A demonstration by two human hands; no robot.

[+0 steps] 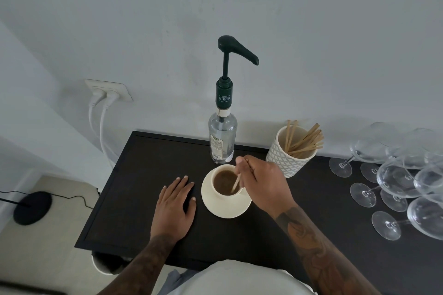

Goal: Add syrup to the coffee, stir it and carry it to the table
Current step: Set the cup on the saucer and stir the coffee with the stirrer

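A cream cup of coffee (pixel 218 176) stands on a cream saucer (pixel 225 208) on the dark counter (pixel 134 199). My right hand (pixel 263 182) pinches a wooden stir stick (pixel 236 183) whose lower end dips into the coffee. My left hand (pixel 173 208) lies flat on the counter just left of the saucer, fingers apart, holding nothing. Right behind the cup rises a clear syrup bottle (pixel 223 139) topped by a dark green pump (pixel 236 50), its spout pointing right.
A patterned white pot of wooden stir sticks (pixel 291 151) stands right of the bottle. Several wine glasses (pixel 395 175) crowd the counter's right side. Two white plugs (pixel 103 98) sit in a wall socket at left. Below left, a black round lamp base (pixel 32 207) rests on the floor.
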